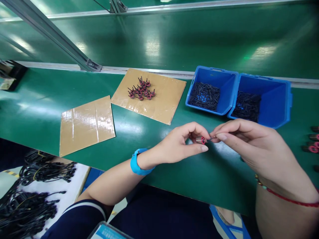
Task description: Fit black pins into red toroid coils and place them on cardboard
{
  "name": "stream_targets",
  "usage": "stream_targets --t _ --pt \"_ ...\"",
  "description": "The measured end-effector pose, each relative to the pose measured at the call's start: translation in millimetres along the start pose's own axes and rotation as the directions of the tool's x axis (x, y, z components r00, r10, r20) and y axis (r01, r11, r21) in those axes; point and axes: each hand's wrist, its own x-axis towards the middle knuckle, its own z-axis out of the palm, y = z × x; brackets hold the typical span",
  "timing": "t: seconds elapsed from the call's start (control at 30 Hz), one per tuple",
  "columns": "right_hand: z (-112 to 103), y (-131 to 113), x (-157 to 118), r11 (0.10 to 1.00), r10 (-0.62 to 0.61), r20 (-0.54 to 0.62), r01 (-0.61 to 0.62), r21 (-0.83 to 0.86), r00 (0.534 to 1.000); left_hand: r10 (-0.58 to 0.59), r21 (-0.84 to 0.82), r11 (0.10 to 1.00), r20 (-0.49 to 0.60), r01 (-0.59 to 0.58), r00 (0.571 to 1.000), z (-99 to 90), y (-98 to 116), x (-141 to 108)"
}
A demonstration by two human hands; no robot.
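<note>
My left hand (183,141), with a blue wristband, grips a small red-and-black wound coil (203,140) between thumb and fingers. From the coil a thin lead (211,138) points right. The fingertips of my right hand (246,137) are closed on that lead; whether a sleeve is on it is too small to tell. Similar coils with upright black leads stand in a cluster (142,90) on a cardboard sheet (166,101). Behind my right hand, a blue bin (211,74) holds short black tubes (204,96).
A second blue bin (271,96) with black pieces adjoins the first. Another cardboard sheet (87,124) lies to the left on the green table (139,132). More red-and-black coils (313,147) sit at the right edge. Bundled black cables (42,169) lie at lower left.
</note>
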Motion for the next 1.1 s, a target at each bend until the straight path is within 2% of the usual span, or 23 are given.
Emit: stream_targets --t 0.2,0.4,0.6,0.73,0.97,1.03,1.1 --pt "0 -3 -1 1.0 0.014 0.0 -0.014 -0.024 1.0 -0.008 0.013 1.0 0.001 0.008 1.0 0.2 0 0" --pt "-2 2 1 0.99 0.015 -0.01 -0.017 -0.142 1.0 -0.005 0.032 0.999 -0.009 0.006 1.0 0.6 0 1" --pt "-3 8 2 0.991 -0.001 0.011 0.002 -0.135 1.0 -0.013 0.039 0.999 -0.014 0.013 1.0 0.4 0 1" --pt "0 8 4 0.984 -0.05 0.022 0.053 -0.17 0.998 0.001 0.042 0.999 -0.019 0.0 1.0 0.8 -2 1" --pt "9 5 7 0.915 -0.255 0.031 0.252 -0.315 0.966 0.011 0.044 0.999 -0.028 -0.009 1.0 1.4 -4 1" --pt "9 7 6 0.905 -0.275 0.006 0.261 -0.336 0.961 0.012 0.047 0.999 -0.032 -0.011 0.999 0.9 -4 1" --pt "7 9 4 0.919 -0.245 -0.047 0.216 -0.328 0.969 0.01 0.056 0.998 -0.048 -0.008 0.999 0.2 -5 1"
